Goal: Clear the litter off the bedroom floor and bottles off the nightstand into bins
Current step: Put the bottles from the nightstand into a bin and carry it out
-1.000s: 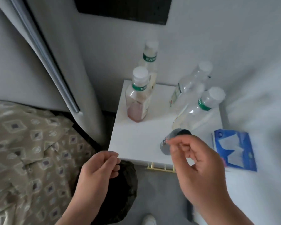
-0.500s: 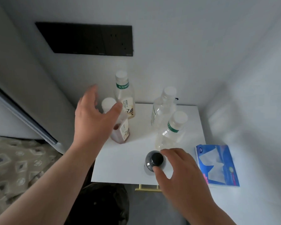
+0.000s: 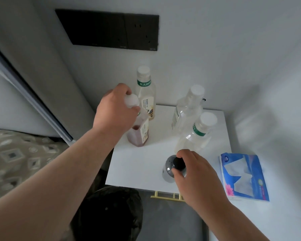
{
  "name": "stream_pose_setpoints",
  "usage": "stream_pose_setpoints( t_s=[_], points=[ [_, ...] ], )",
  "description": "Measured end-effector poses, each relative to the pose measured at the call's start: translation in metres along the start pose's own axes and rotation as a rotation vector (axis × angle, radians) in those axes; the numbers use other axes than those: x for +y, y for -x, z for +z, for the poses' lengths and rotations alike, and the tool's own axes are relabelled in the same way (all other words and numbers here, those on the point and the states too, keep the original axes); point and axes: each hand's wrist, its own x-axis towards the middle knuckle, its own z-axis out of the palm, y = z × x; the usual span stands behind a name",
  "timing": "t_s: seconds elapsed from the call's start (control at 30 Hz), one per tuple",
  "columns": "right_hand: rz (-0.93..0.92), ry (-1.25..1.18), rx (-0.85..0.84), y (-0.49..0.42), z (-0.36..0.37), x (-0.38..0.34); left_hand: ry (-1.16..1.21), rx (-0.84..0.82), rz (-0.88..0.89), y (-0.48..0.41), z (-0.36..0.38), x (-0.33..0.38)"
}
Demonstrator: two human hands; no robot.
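Several bottles stand on the white nightstand (image 3: pixel 139 164). My left hand (image 3: pixel 114 112) grips the neck of a bottle with reddish drink (image 3: pixel 140 134) at the left. Behind it is a taller tea bottle (image 3: pixel 146 94) with a white cap and green band. Two clear empty bottles stand at the right: one at the back (image 3: pixel 188 110), one nearer (image 3: pixel 196 134). My right hand (image 3: pixel 196 173) pinches the black cap of a small grey bottle (image 3: pixel 169 169) near the front edge.
A bin lined with a black bag (image 3: pixel 109 213) sits on the floor below the nightstand's front left. A blue tissue pack (image 3: pixel 243 176) lies on the white surface to the right. The bed (image 3: pixel 16 160) is at the left. A black socket panel (image 3: pixel 111 30) hangs on the wall.
My left hand rose from near the bin, reached over the reddish bottle and closed round its neck. My right hand closed on the black cap of the small grey bottle.
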Motion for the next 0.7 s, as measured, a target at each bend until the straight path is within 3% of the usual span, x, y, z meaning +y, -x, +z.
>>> stream_pose_setpoints(
  t_s=[0.3, 0.4, 0.5, 0.6, 0.7],
  points=[
    [-0.055, -0.164, 0.032, 0.026, -0.012, -0.031, 0.093, 0.215, 0.023, 0.08, -0.088, -0.034],
    [-0.085, -0.232, 0.025, 0.038, -0.003, -0.05, 0.197, 0.201, -0.062, 0.108, -0.126, -0.083],
    [-0.094, -0.269, -0.028, 0.049, 0.019, -0.07, 0.108, 0.125, -0.16, 0.132, -0.153, -0.143],
    [-0.098, -0.257, -0.13, 0.062, 0.048, -0.087, 0.116, 0.091, -0.258, 0.167, -0.163, -0.17],
    [-0.101, -0.214, -0.285, 0.072, 0.085, -0.097, 0.093, 0.067, -0.227, 0.194, -0.148, -0.184]
  ],
)
